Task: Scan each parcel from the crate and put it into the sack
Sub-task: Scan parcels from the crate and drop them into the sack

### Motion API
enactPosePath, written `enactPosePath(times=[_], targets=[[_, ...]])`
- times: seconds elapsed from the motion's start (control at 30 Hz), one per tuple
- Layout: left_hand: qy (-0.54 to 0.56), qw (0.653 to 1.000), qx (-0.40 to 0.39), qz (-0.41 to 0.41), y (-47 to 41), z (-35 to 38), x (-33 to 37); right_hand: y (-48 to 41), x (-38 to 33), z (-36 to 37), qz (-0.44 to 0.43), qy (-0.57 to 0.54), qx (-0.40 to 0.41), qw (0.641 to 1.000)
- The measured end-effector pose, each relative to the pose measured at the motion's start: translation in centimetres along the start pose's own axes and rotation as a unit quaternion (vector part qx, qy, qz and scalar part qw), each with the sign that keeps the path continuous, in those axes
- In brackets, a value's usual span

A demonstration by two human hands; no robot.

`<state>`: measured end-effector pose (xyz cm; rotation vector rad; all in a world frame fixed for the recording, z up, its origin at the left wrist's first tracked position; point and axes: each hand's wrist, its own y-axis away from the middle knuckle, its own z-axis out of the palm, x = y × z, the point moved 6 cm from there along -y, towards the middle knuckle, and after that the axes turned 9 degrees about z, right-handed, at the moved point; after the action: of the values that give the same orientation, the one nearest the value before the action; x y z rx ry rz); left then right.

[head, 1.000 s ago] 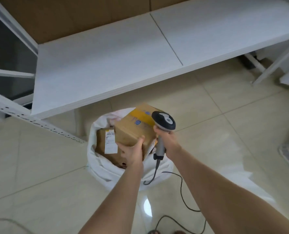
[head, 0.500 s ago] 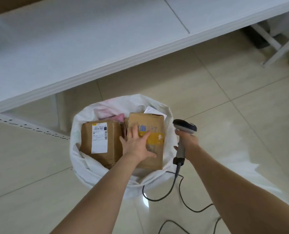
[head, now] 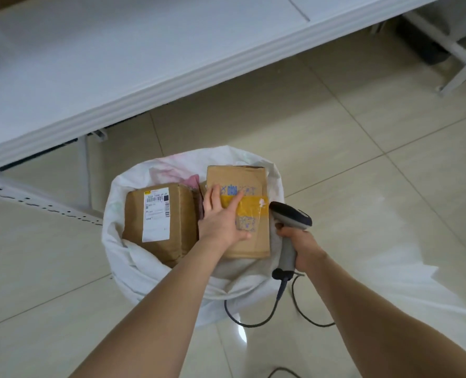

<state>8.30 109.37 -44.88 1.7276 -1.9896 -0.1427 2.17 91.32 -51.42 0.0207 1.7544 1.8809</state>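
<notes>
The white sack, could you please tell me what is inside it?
Two cardboard parcels lie side by side: a labelled box and a yellow-taped box, which the left hand rests on. Something pink shows behind them. Anything beneath is covered.

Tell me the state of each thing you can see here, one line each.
sack: open at the top, holding parcels.
taped box: lying in the sack, under the left hand.
labelled box: in the sack, label facing up.
scanner: gripped by the right hand.
left hand: fingers straight, flat on the taped box.
right hand: curled round the scanner's handle.
</notes>
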Motion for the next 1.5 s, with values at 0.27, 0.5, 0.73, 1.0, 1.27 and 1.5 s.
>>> enactPosePath(times=[0.27,0.5,0.73,1.0,1.27,1.5], targets=[[0.081,0.990,-0.064,-0.100,6.2,-1.9,1.1,9.8,-1.9,-2.8,-0.076,0.009,0.015,0.997],[0.033,0.988,-0.145,0.036,5.8,-1.8,6.8,11.5,-1.6,-5.8,-0.049,-0.018,0.057,0.997],[-0.003,0.975,-0.210,0.067,7.3,4.5,10.3,10.2,1.5,-8.6,0.006,-0.024,0.061,0.998],[-0.098,0.974,0.165,-0.117,4.8,-5.4,0.8,7.3,-2.6,-9.2,-0.035,-0.020,0.070,0.997],[0.219,0.896,0.165,-0.350,5.3,-3.1,-12.4,2.9,-1.3,-6.9,-0.047,-0.016,0.085,0.995],[0.310,0.838,0.303,-0.331,9.3,-10.9,-8.1,13.1,-5.2,-5.0,-0.101,-0.001,0.129,0.987]])
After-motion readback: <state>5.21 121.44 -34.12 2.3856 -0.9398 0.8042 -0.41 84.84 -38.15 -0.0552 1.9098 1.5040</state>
